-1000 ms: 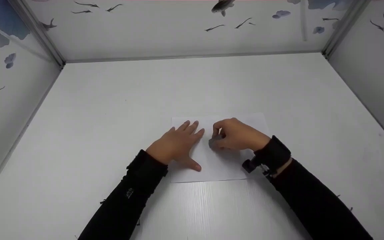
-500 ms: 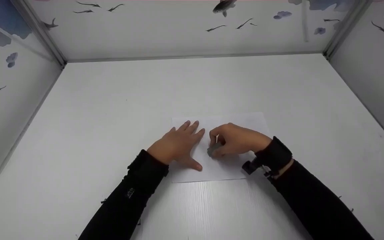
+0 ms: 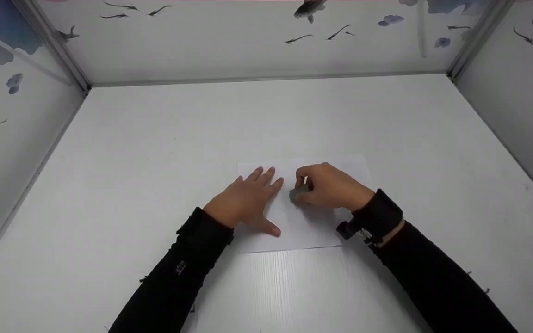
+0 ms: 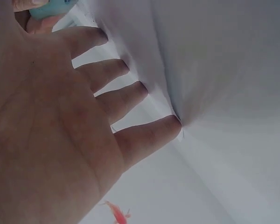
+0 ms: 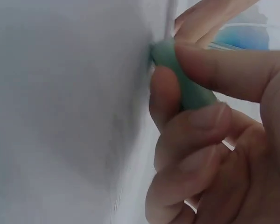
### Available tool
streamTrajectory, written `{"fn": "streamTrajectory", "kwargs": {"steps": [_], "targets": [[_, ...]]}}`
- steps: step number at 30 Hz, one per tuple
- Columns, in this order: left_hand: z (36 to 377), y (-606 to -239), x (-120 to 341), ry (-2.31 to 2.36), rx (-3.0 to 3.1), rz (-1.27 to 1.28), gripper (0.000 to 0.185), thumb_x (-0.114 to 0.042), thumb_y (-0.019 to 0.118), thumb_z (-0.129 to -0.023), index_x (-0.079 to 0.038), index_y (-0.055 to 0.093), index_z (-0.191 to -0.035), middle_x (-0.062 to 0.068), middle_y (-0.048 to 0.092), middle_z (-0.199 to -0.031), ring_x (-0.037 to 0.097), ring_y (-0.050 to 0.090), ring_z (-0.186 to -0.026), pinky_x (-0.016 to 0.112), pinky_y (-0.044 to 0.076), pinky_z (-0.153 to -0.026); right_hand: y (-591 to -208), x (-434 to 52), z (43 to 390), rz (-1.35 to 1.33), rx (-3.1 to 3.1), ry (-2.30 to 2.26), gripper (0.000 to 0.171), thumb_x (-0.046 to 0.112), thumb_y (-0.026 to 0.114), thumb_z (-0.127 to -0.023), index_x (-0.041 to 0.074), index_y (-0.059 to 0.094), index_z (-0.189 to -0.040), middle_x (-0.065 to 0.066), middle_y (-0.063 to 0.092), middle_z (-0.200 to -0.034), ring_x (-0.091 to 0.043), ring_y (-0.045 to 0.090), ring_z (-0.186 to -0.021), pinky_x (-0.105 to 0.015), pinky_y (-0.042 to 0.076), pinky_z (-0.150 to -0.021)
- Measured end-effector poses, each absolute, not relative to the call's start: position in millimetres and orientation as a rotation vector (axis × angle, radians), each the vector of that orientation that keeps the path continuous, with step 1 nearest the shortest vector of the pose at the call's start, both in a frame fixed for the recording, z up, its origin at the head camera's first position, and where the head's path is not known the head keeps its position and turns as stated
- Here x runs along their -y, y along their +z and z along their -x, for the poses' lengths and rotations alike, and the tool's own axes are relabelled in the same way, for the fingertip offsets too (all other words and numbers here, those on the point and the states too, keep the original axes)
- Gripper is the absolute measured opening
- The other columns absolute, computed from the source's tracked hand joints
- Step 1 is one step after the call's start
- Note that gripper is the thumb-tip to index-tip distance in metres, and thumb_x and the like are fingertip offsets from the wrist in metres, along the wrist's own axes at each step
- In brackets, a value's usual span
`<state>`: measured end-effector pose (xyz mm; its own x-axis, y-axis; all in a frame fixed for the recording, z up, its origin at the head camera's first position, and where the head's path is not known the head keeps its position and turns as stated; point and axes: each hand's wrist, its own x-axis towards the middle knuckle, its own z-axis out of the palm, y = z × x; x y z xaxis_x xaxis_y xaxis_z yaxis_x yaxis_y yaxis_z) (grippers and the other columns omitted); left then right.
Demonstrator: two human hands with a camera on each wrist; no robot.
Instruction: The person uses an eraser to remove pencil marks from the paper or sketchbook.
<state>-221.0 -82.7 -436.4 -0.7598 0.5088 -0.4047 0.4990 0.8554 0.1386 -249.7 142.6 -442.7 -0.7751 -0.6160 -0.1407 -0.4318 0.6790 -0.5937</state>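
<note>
The right hand (image 3: 329,187) has its grip pinched round a small greenish eraser (image 3: 299,193), pressed against the sheet of paper (image 3: 310,229) near its middle. The paper lies on the white tabletop (image 3: 155,152), with wide bare surface on every side up to the booth walls (image 3: 26,138). Half a second ago the eraser sat lower on the sheet; it has moved up. The left hand (image 3: 243,201) stays flat, fingers spread, on the paper's left edge.

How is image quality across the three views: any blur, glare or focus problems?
Head view: even, soft light, sharp enough; the eraser in the right hand is small and slightly smeared. Left wrist view: the left hand fills the frame, soft-focused, over the paper. Right wrist view: too close, fingers and eraser blurred.
</note>
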Motion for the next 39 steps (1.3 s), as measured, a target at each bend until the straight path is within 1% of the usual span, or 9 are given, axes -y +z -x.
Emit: {"fn": "streamTrajectory", "kwargs": {"steps": [7,10,13,18,24,28,32,35,39], "targets": [[221,-436,82,0.014,-2.592,-0.742,0.119,-0.067,0.081,-0.085,-0.018,0.019,-0.173,0.009,0.007,-0.180,0.032,0.005,-0.166,0.060,0.022,-0.128,-442,-146,252,0.822,-2.520,-0.786,0.009,0.014,0.082,-0.091,0.013,0.073,-0.093,0.001,0.064,-0.071,-0.013,0.054,-0.062,-0.031,0.046,-0.060],[221,-435,82,0.020,-2.592,-0.747,0.118,-0.067,0.081,-0.085,-0.018,0.020,-0.173,0.010,0.008,-0.180,0.033,0.006,-0.166,0.061,0.022,-0.128,-442,-147,253,0.829,-2.540,-0.782,0.009,0.014,0.082,-0.092,0.012,0.073,-0.094,0.001,0.066,-0.074,-0.014,0.056,-0.066,-0.032,0.047,-0.062],[221,-435,82,0.031,-2.592,-0.752,0.118,-0.067,0.082,-0.084,-0.018,0.020,-0.172,0.010,0.008,-0.180,0.033,0.006,-0.166,0.061,0.022,-0.128,-440,-149,253,0.858,-2.481,-0.751,0.011,0.012,0.084,-0.090,0.012,0.074,-0.094,-0.001,0.067,-0.076,-0.015,0.058,-0.066,-0.033,0.049,-0.063],[222,-436,83,0.034,-2.590,-0.742,0.119,-0.067,0.082,-0.084,-0.019,0.019,-0.173,0.009,0.007,-0.180,0.032,0.005,-0.166,0.060,0.021,-0.128,-443,-149,255,0.792,-2.612,-0.755,0.009,0.017,0.082,-0.091,0.012,0.075,-0.095,0.000,0.066,-0.076,-0.015,0.057,-0.068,-0.032,0.048,-0.063],[222,-437,83,0.057,-2.578,-0.743,0.119,-0.066,0.083,-0.084,-0.019,0.019,-0.173,0.009,0.006,-0.180,0.032,0.003,-0.166,0.060,0.019,-0.129,-441,-153,256,0.869,-2.531,-0.737,0.009,0.011,0.082,-0.088,0.012,0.075,-0.092,0.000,0.066,-0.075,-0.015,0.056,-0.067,-0.033,0.048,-0.063],[222,-436,84,0.043,-2.577,-0.758,0.117,-0.066,0.082,-0.086,-0.018,0.019,-0.173,0.009,0.006,-0.180,0.032,0.004,-0.166,0.060,0.020,-0.129,-442,-153,258,0.856,-2.614,-0.729,0.006,0.010,0.079,-0.089,0.011,0.075,-0.093,0.001,0.067,-0.075,-0.013,0.056,-0.066,-0.032,0.047,-0.063],[222,-436,84,0.060,-2.571,-0.755,0.118,-0.066,0.081,-0.086,-0.018,0.018,-0.173,0.010,0.005,-0.180,0.032,0.003,-0.166,0.060,0.019,-0.129,-442,-153,258,0.853,-2.529,-0.736,0.007,0.009,0.079,-0.088,0.011,0.075,-0.093,-0.001,0.066,-0.072,-0.014,0.056,-0.064,-0.031,0.048,-0.062],[222,-436,85,0.075,-2.572,-0.737,0.118,-0.065,0.082,-0.086,-0.019,0.017,-0.173,0.009,0.004,-0.180,0.031,0.002,-0.166,0.059,0.018,-0.130,-441,-151,257,0.817,-2.544,-0.745,0.006,0.012,0.080,-0.089,0.012,0.075,-0.093,0.000,0.066,-0.073,-0.014,0.056,-0.065,-0.031,0.048,-0.061],[220,-435,86,0.087,-2.577,-0.741,0.117,-0.064,0.082,-0.086,-0.019,0.019,-0.173,0.009,0.006,-0.180,0.031,0.003,-0.166,0.059,0.018,-0.129,-441,-149,256,0.837,-2.559,-0.753,0.006,0.012,0.081,-0.089,0.012,0.075,-0.092,0.001,0.067,-0.076,-0.014,0.058,-0.067,-0.032,0.049,-0.063]]}}
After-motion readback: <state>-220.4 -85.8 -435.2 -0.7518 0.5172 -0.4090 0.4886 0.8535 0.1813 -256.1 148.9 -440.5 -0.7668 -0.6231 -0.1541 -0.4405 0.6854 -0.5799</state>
